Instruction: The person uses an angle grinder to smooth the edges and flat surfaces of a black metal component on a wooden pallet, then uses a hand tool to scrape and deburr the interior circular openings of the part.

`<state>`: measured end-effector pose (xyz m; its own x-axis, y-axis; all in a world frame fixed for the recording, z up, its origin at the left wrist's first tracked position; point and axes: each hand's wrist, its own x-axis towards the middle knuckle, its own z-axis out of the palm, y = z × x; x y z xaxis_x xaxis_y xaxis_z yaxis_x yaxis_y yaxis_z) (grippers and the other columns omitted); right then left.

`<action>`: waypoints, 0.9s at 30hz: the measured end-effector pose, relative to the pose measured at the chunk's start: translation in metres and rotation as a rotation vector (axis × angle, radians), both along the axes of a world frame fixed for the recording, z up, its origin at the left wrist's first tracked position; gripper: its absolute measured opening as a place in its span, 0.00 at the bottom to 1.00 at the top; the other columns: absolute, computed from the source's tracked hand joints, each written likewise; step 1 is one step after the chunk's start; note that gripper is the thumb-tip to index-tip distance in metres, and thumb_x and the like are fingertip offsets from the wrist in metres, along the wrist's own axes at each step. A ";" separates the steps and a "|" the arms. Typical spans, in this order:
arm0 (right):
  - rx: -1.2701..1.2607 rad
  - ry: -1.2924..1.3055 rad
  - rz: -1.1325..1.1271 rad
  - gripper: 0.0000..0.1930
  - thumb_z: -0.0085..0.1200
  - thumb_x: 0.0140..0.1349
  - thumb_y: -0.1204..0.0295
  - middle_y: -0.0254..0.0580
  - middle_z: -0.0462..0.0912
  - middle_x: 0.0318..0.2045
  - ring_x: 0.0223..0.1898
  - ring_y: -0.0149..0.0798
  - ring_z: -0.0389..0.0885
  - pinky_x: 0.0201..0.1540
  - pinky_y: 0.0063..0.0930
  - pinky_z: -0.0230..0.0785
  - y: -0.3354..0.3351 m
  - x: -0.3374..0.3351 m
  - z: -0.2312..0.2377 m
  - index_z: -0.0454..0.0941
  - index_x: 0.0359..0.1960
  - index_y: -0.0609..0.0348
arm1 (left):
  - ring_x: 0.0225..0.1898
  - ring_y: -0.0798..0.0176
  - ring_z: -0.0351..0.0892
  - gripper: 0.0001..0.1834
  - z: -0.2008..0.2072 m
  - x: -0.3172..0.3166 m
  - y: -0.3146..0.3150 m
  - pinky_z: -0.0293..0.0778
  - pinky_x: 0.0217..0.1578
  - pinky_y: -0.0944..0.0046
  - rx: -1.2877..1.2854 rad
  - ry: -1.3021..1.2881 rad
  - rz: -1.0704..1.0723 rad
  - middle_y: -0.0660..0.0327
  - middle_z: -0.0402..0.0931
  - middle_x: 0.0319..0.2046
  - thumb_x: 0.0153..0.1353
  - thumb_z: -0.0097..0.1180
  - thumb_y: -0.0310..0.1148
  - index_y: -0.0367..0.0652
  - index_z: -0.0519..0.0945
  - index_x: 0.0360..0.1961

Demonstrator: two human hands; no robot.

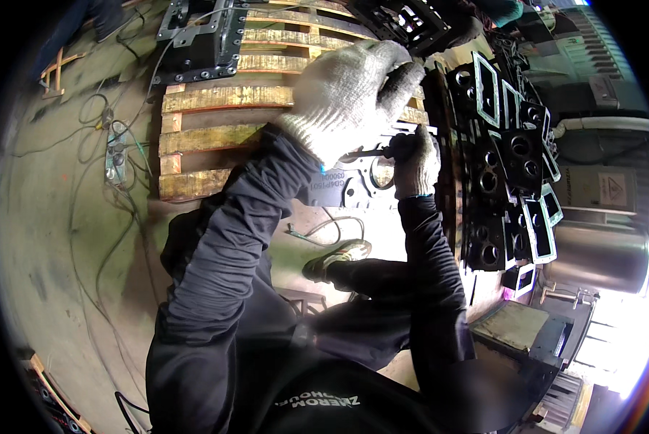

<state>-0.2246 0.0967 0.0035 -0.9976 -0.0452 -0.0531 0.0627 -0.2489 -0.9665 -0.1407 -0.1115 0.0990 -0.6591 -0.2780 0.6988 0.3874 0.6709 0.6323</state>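
A grey machined metal plate [326,194] with round holes lies in front of me by the near edge of the wooden pallet, partly behind my hands. My right hand [420,165], in a whitish knit glove, is closed around a dark hand tool [371,153]. Its narrow shaft points left across the plate. My left hand [353,90], gloved the same way, is raised above the plate and looms large. Its fingers curl inward toward the right; whatever they hold, if anything, is hidden. The left wrist covers the tool's tip.
A slatted wooden pallet [216,98] lies ahead, bearing a black metal housing [203,43] at far left. Stacked black castings [509,155] crowd the right side. Cables and a power strip [115,155] lie on the left floor. A metal cylinder [599,246] stands far right.
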 end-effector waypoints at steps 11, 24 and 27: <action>0.163 0.245 0.159 0.10 0.51 0.70 0.65 0.36 0.76 0.24 0.23 0.32 0.77 0.31 0.25 0.75 -0.009 -0.021 -0.018 0.70 0.43 0.57 | 0.40 0.48 0.85 0.15 0.006 -0.005 0.011 0.80 0.40 0.54 -0.009 -0.013 -0.023 0.55 0.84 0.40 0.68 0.56 0.45 0.47 0.82 0.46; 0.067 0.089 0.157 0.10 0.60 0.65 0.68 0.38 0.81 0.27 0.27 0.31 0.79 0.34 0.25 0.74 -0.051 0.022 0.024 0.74 0.38 0.62 | 0.39 0.48 0.85 0.16 -0.002 0.002 -0.007 0.80 0.40 0.54 -0.026 -0.056 0.053 0.55 0.83 0.39 0.69 0.54 0.47 0.48 0.81 0.48; 0.301 0.014 0.138 0.15 0.63 0.62 0.66 0.36 0.81 0.29 0.28 0.30 0.79 0.36 0.23 0.75 -0.052 0.028 0.004 0.75 0.43 0.64 | 0.40 0.49 0.85 0.16 0.000 0.000 -0.009 0.80 0.39 0.56 -0.027 -0.037 0.059 0.56 0.84 0.39 0.69 0.54 0.46 0.49 0.81 0.48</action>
<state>-0.1968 0.0451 0.0071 -0.9839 -0.1639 -0.0708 0.0620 0.0582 -0.9964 -0.1409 -0.1201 0.0995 -0.6679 -0.2988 0.6817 0.3229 0.7088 0.6271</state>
